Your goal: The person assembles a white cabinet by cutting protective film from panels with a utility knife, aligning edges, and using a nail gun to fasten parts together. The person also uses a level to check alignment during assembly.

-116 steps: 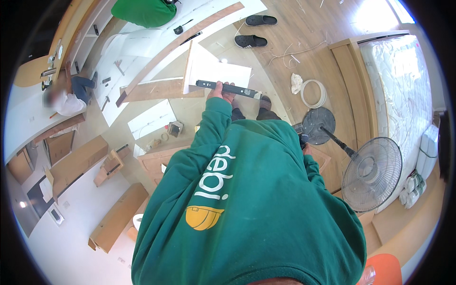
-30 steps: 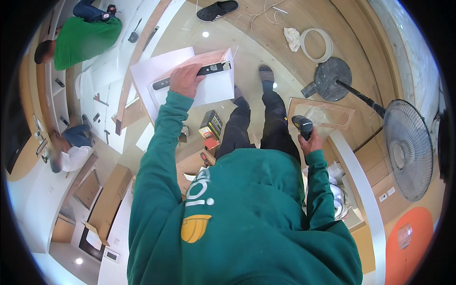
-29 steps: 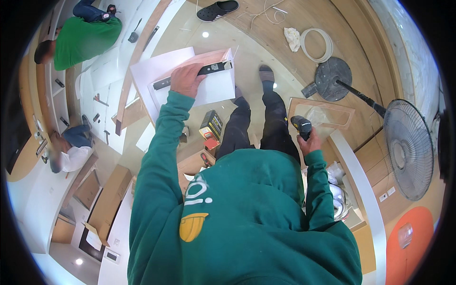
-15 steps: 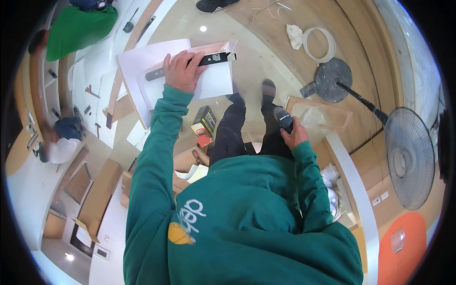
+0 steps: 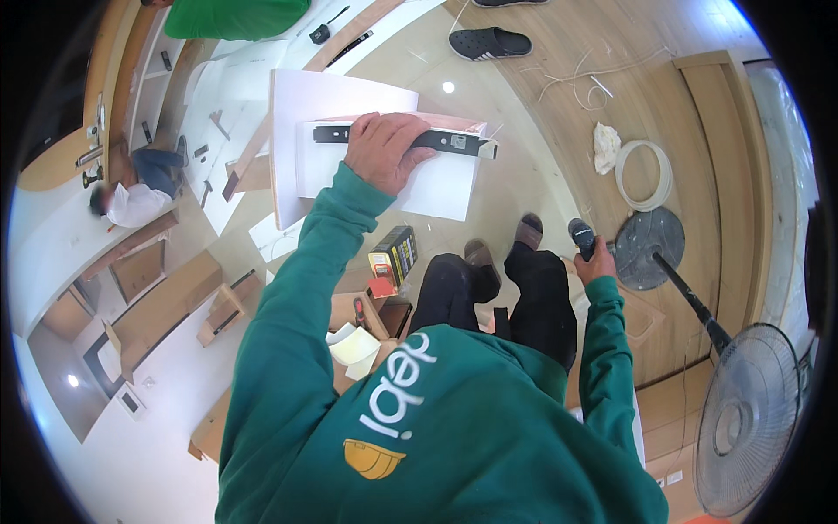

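A white board piece (image 5: 436, 196), with an upright side panel (image 5: 299, 162), stands in front of me. Across it lies a long black metal drawer slide (image 5: 454, 142), its right end sticking out past the board. My left hand (image 5: 384, 153) is closed over the slide, fingers on top and thumb along its near edge. Off to the right, beside my leg, my right hand (image 5: 596, 264) grips a dark handheld power tool (image 5: 581, 236), probably a cordless drill; its lower part is hidden by the fingers. The tool is well apart from the board.
A black and yellow box (image 5: 393, 253) stands near my left knee, by an open carton with paper (image 5: 353, 345). At the right are a standing fan (image 5: 742, 419), its round base (image 5: 650, 247) and a coil of white edging (image 5: 643, 175). Two other people are at the left.
The view has shifted, so most things sit farther right or lower. My right hand has moved outward from my thigh with the tool. My left hand stays on the slide.
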### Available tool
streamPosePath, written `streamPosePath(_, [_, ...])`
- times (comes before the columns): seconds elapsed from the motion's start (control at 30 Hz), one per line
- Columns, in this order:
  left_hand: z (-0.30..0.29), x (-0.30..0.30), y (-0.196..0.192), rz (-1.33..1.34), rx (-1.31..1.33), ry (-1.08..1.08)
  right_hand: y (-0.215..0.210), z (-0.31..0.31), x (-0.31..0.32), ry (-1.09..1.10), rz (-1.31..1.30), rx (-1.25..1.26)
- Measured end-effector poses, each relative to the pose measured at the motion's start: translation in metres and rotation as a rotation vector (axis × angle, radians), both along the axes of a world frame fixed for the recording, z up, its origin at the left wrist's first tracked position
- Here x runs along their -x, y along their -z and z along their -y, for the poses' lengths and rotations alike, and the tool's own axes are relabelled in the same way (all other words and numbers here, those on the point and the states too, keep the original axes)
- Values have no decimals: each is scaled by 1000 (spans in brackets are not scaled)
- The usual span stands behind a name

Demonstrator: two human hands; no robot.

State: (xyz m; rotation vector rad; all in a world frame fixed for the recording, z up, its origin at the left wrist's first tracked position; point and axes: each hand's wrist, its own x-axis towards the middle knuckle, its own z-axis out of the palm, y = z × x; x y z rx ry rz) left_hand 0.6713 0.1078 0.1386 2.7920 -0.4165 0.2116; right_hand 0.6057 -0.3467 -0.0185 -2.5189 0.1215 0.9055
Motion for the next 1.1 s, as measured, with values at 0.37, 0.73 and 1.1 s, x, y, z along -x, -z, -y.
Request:
streamPosePath(0.37, [5, -6, 2, 30, -37, -2, 196, 26, -28, -283, 99, 36])
streamPosePath(0.73, [3, 3, 0, -42, 16, -54, 358, 9, -38, -646, 397, 213])
streamPosePath(1.1, [6, 4, 4, -28, 210, -5, 532, 65, -39, -82, 68, -34])
